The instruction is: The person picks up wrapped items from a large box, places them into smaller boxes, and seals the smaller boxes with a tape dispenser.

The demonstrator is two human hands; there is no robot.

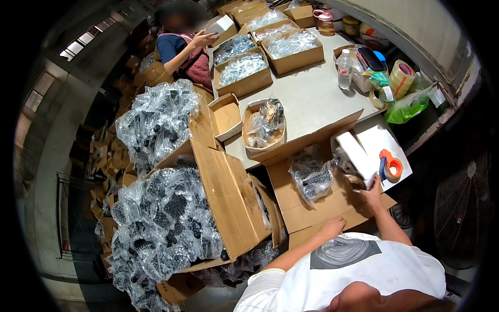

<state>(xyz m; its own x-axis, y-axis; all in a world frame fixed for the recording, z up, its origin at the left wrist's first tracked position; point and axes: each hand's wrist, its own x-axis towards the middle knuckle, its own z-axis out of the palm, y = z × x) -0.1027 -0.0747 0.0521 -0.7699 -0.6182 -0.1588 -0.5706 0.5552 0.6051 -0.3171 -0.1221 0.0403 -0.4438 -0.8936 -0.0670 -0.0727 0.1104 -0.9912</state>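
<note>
My right hand (371, 196) is closed on the near end of a white cardboard tray (357, 156), which is tipped on its side over an open cardboard box (291, 210). Clear plastic wrap shows against the tray's left side; what it covers is partly hidden. Inside the box lies a bubble-wrapped dark part (313, 179). At the box's near edge, my left hand (333, 226) has its fingers curled on the flap. Beyond the box, a second white tray (265, 125) holds plastic-wrapped pieces, beside a bare brown-bottomed tray (226, 117).
Large cartons heaped with bubble-wrapped dark parts (166, 213) stand on the left. Tape rolls (393, 167) lie right of my box. A water bottle (344, 70) stands farther back. Filled cartons (293, 52) line the far table; a co-worker (182, 52) holds a white box there.
</note>
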